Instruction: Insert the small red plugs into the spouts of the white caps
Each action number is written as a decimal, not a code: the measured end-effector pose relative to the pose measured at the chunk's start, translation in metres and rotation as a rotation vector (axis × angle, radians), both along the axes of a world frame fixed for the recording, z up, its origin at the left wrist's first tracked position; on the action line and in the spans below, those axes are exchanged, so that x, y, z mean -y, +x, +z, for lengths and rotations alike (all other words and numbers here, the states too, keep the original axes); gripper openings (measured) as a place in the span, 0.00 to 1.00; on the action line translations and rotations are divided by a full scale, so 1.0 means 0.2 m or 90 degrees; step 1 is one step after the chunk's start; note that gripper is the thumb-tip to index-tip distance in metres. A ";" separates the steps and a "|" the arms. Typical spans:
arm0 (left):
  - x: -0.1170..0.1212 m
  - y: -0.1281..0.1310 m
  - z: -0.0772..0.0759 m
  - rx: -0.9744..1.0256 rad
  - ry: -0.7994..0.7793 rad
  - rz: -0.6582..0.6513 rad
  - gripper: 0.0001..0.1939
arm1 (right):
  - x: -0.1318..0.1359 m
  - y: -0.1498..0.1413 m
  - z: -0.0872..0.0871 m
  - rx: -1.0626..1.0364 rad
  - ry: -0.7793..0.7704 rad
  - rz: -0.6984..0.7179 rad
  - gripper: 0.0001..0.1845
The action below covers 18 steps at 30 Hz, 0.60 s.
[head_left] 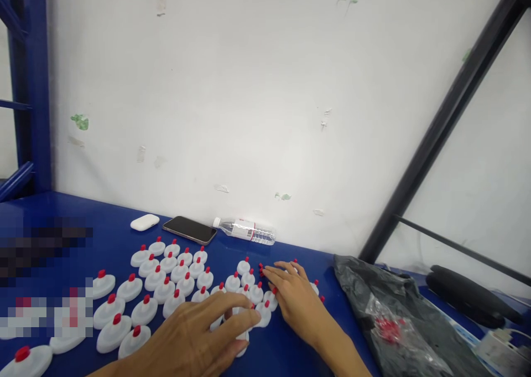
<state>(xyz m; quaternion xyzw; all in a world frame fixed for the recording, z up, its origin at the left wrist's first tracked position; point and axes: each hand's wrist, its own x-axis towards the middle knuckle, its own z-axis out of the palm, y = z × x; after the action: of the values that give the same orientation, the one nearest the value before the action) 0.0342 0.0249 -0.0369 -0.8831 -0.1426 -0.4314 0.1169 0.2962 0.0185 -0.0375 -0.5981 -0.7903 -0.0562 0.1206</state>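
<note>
Many round white caps with red knobs (166, 277) lie in rows on the blue table (103, 222). My left hand (199, 332) lies flat over the near caps, fingers stretched out and resting on several of them. My right hand (296, 299) rests palm down just right of the caps, fingers spread and touching the caps at the far right of the group (257, 294). Neither hand grips anything I can see.
A white earbud case (144, 222), a dark phone (189, 230) and a lying water bottle (244, 231) sit by the white wall. A black plastic bag (385, 310) with small red parts (389, 328) lies to the right. A dark slanted frame bar (443, 117) rises at right.
</note>
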 end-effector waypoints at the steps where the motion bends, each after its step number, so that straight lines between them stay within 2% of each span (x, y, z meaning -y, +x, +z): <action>1: 0.00 0.00 0.00 -0.001 -0.001 0.001 0.22 | 0.00 0.00 0.00 -0.003 -0.002 0.002 0.25; 10: -0.02 -0.01 -0.04 -0.014 -0.019 -0.019 0.22 | -0.03 0.02 0.02 -0.013 0.002 -0.008 0.23; 14: -0.03 0.00 -0.03 -0.006 -0.026 -0.041 0.21 | -0.03 0.02 0.04 -0.015 -0.002 -0.019 0.23; 18: -0.02 0.00 0.00 0.008 -0.025 -0.078 0.16 | -0.03 0.03 0.05 -0.019 0.000 -0.020 0.19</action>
<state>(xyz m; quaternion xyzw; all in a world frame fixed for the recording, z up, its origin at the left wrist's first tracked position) 0.0340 0.0288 -0.0363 -0.8896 -0.0976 -0.4403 0.0720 0.3021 0.0243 -0.0265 -0.6110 -0.7791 -0.0491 0.1312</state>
